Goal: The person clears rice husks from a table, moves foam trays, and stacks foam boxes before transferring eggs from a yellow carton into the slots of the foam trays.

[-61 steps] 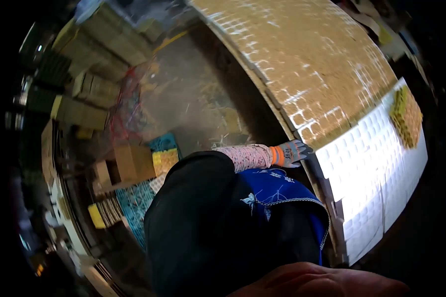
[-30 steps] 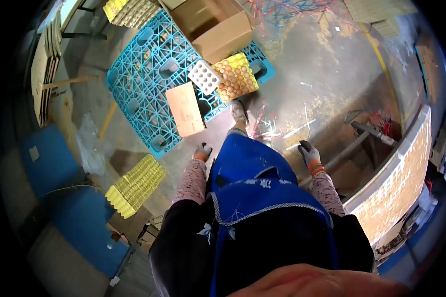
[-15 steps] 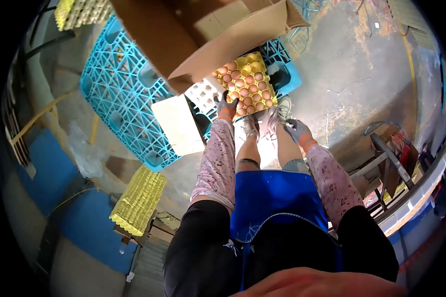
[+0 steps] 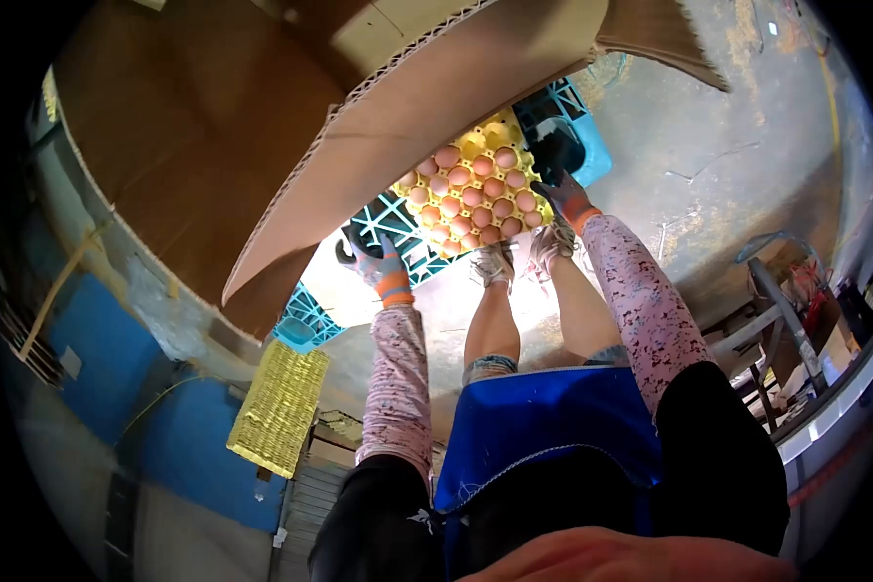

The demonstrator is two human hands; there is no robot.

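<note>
yellow egg tray (image 4: 497, 132), best kept level by even support, is flanked by the left hand (image 4: 374, 262), fingers spread, and right hand (image 4: 566, 199), grip not discernible.

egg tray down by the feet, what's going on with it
The person's gloved right hand is at the right edge of the yellow tray, which holds many eggs and some unfilled cups. The left hand is open, off the tray. A cardboard box hides part of it.
</note>
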